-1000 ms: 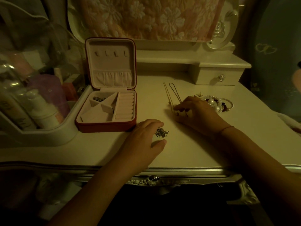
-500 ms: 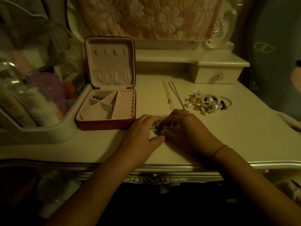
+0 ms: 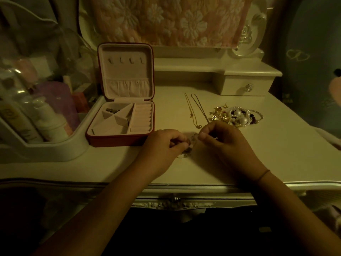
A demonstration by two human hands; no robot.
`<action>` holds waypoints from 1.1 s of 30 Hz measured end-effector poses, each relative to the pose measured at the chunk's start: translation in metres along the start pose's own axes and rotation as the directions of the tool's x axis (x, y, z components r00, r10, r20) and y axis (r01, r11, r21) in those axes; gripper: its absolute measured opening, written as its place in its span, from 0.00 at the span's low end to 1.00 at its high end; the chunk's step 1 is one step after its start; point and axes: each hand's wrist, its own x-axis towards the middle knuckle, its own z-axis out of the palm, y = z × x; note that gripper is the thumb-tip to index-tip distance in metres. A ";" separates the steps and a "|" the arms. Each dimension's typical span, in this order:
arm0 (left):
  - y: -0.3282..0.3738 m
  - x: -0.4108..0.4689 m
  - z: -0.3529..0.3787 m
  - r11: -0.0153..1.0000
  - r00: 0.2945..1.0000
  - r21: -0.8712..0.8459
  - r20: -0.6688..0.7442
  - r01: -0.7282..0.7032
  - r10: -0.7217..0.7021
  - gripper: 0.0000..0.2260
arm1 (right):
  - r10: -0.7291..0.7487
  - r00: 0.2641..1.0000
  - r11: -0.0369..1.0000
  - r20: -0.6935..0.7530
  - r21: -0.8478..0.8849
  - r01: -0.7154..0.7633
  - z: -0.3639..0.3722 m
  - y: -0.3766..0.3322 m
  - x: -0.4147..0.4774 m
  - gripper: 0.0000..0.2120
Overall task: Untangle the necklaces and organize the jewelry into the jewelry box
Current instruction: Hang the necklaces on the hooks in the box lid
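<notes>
Closed in from both sides since a second ago, and seemingly raised the tangled clump (image 3: 191, 143) a touch off the table (image 3: 203, 169). Pinching it with the left hand (image 3: 163, 145), fingers curled tight; picking at it with the right hand (image 3: 223, 141), fingertips nipped on a strand. Working just in front of the open jewelry box (image 3: 118, 140). Done so far, by the look of it: gold necklace (image 3: 190, 109) and silver necklace (image 3: 200, 108) laid straight behind the hands, and a few small pieces (image 3: 111, 110) in a back compartment. Still to sort: this knot, plus the pile of pearls and gold bits (image 3: 238, 115) off right.

Small, blurred jewelry tangle (image 3: 191, 143), half hidden behind pinching fingers (image 3: 177, 145).
</notes>
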 end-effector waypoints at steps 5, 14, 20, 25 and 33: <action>0.006 0.006 -0.004 0.942 0.992 -0.311 0.026 0.124 -0.122 0.04 | 0.112 0.994 0.832 0.016 0.545 -0.103 -0.015 -0.001 -0.005 0.05; 0.019 0.021 -0.003 0.217 0.939 -0.926 0.261 0.309 -0.225 0.07 | 0.275 0.959 0.460 0.062 0.868 -0.188 -0.025 -0.005 -0.003 0.15; 0.015 0.018 -0.005 0.207 0.931 -0.925 0.266 0.320 -0.248 0.07 | 0.291 0.956 0.337 0.044 0.930 -0.146 -0.033 0.000 -0.003 0.12; 0.017 0.016 -0.007 0.172 0.945 -0.947 0.226 0.270 -0.236 0.08 | 0.299 0.954 0.312 0.000 0.945 -0.098 -0.033 0.006 -0.003 0.16; 0.013 0.014 -0.016 0.091 0.968 -0.974 0.189 0.206 -0.164 0.11 | 0.261 0.964 0.211 -0.060 0.978 0.004 -0.035 0.006 -0.013 0.07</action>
